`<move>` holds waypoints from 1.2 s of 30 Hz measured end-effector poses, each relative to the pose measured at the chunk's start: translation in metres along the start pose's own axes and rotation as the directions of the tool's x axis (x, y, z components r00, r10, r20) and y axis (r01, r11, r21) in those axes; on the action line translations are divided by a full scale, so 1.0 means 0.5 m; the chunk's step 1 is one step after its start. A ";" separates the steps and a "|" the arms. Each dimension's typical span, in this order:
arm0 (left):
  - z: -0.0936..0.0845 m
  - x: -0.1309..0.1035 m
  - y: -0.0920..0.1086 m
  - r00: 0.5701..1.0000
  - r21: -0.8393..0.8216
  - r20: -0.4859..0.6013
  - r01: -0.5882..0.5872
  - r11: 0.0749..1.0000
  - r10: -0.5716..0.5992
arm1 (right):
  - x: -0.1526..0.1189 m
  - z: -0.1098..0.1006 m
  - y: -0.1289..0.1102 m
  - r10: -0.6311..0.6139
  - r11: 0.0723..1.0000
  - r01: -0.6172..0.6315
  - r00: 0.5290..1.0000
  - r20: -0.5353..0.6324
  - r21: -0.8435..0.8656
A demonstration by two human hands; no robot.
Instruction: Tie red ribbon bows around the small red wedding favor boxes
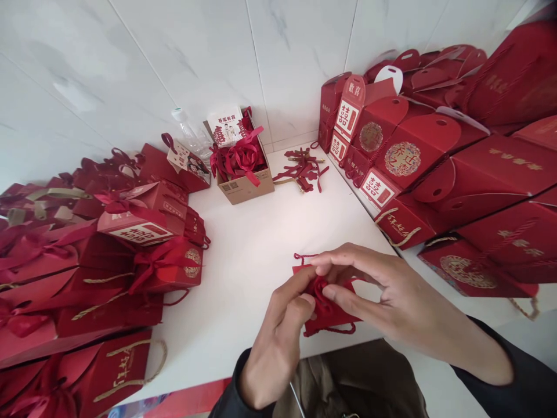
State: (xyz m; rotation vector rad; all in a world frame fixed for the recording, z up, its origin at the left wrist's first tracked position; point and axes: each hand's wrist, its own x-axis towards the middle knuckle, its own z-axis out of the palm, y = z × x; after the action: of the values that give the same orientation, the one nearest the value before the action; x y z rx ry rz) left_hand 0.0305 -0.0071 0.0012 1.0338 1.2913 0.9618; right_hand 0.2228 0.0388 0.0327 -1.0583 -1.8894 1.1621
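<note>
And straight into the white table (243, 249), running out beneath everything! Up at two to three o'clock, climbing high with stacked red boxes (404, 159); at eight to nine, answering with more boxes and bows (143, 220). Near eleven, spotting a cardboard box (246, 188) filled with red ribbons, beside a clear bottle (191, 130). Down to five o'clock: arching the right hand (374, 284) over a red bag (335, 316), thumb against a bunched red cord (321, 287); impossible to tell if pinched. At six, pinching that cord between the left hand's (282, 331) thumb and forefinger. Lastly, at one o'clock, lying loose near the cardboard box: small red bows (302, 168).
</note>
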 end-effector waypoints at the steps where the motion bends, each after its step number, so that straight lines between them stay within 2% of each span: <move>1: 0.002 0.003 0.006 1.000 -0.002 0.003 -0.007 1.000 0.007 | 0.001 0.001 0.001 -0.021 0.999 0.020 1.000 -0.012 -0.032; 4: 0.009 0.015 0.021 0.997 -0.004 0.051 -0.058 0.998 0.058 | 0.001 0.001 0.006 -0.030 0.997 0.025 0.997 -0.066 -0.072; 7: 0.018 0.024 0.025 0.990 -0.007 0.073 -0.119 0.993 0.119 | 0.000 -0.004 0.007 0.047 0.996 -0.054 0.993 -0.104 -0.070; 11: 0.026 0.025 0.018 0.988 -0.024 0.064 -0.139 0.990 0.140 | 0.005 -0.003 0.004 0.188 0.980 -0.190 0.982 -0.028 -0.066; 17: 0.017 0.020 0.023 0.981 0.125 -0.009 -0.190 0.974 0.193 | 0.009 -0.002 0.008 0.092 0.990 -0.093 0.996 -0.022 -0.107; 22: -0.009 0.014 0.032 0.972 0.302 -0.065 -0.198 0.933 0.228 | 0.011 -0.013 0.001 0.239 0.959 -0.250 0.967 0.094 0.133; 26: -0.029 0.005 0.033 0.963 0.369 -0.061 -0.222 0.903 0.262 | 0.021 -0.015 -0.003 0.271 0.917 -0.297 0.954 0.131 0.267; 30: -0.031 0.000 0.033 0.923 0.409 -0.214 -0.212 0.888 0.319 | 0.028 -0.013 -0.008 0.275 0.914 -0.300 0.953 0.128 0.273; 31: -0.028 -0.001 0.034 0.927 0.406 -0.213 -0.204 0.891 0.309 | 0.029 -0.012 -0.011 0.271 0.916 -0.299 0.953 0.137 0.268; 34: -0.010 0.003 0.036 0.969 0.298 -0.064 -0.211 0.931 0.240 | 0.033 -0.011 -0.020 0.228 0.933 -0.265 0.959 0.167 0.244; 36: 0.002 0.008 0.035 0.972 0.198 -0.044 -0.220 0.955 0.233 | 0.037 -0.011 -0.024 0.170 0.965 -0.193 0.976 0.138 0.178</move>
State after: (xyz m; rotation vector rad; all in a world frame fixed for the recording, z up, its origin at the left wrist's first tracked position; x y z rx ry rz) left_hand 0.0321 0.0016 0.0166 1.3316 1.3613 1.0663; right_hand 0.2157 0.0538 0.0478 -1.0925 -1.7571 1.5121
